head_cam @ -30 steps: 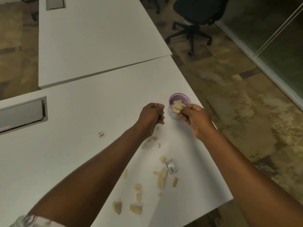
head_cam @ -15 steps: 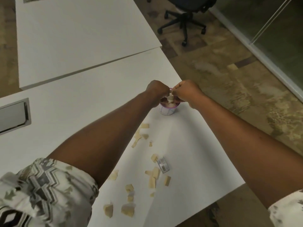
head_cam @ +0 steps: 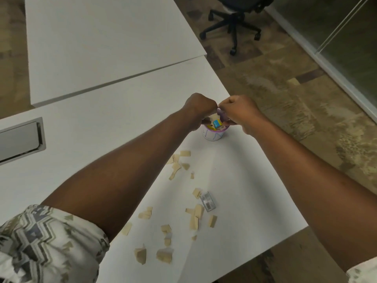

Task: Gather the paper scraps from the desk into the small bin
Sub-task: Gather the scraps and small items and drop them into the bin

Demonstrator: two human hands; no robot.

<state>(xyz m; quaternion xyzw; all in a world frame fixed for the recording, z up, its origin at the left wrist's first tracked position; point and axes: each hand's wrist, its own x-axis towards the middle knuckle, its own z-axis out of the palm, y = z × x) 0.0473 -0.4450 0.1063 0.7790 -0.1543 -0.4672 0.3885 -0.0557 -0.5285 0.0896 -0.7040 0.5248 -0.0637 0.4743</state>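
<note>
The small bin, a white cup with a purple rim, stands near the desk's right edge. Both hands hover right over its mouth, knuckles up and fingers curled down into it. My left hand pinches a beige scrap at the rim. My right hand is closed on scraps at the other side. Scraps fill the bin's top, among them a blue and yellow piece. Several beige paper scraps lie scattered on the white desk below the bin, partly hidden by my left forearm.
A small silver barcode label lies among the scraps. A metal cable hatch is set into the desk at the left. A second white desk adjoins behind. A black office chair stands on the floor beyond the desk's right edge.
Both hands have come together over the bin's mouth, the right bringing its scraps down into it. The view has shifted forward, so the bin sits lower in the frame.
</note>
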